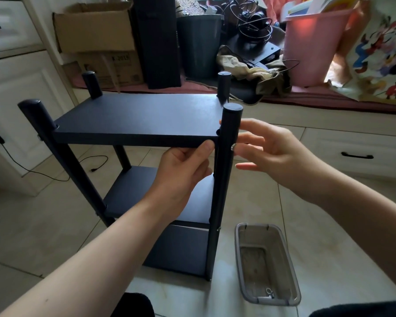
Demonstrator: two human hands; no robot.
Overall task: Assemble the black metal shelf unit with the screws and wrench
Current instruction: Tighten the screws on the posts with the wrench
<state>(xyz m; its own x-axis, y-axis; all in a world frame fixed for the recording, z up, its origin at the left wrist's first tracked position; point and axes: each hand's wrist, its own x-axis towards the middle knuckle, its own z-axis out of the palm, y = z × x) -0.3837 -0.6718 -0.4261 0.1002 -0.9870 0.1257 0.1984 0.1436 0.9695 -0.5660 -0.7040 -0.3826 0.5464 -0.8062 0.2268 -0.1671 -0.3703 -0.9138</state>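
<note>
One clear plastic tub [267, 264] at 5 o'clock, small metal hardware [269, 293] inside. Black shelf unit [135, 117] centre: left hand [183, 172] grips top shelf's front edge; right hand [270, 149], fingers spread, at screw [233, 147] on post [224, 179].

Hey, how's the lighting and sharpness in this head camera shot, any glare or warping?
Head view: daylight glows through the pink bin; wide-angle lens bends the shelf posts outward; right hand slightly soft, screw catches a small glint.

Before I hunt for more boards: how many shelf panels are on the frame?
3: top panel under the left hand's thumb, middle panel, bottom panel near the floor.
</note>
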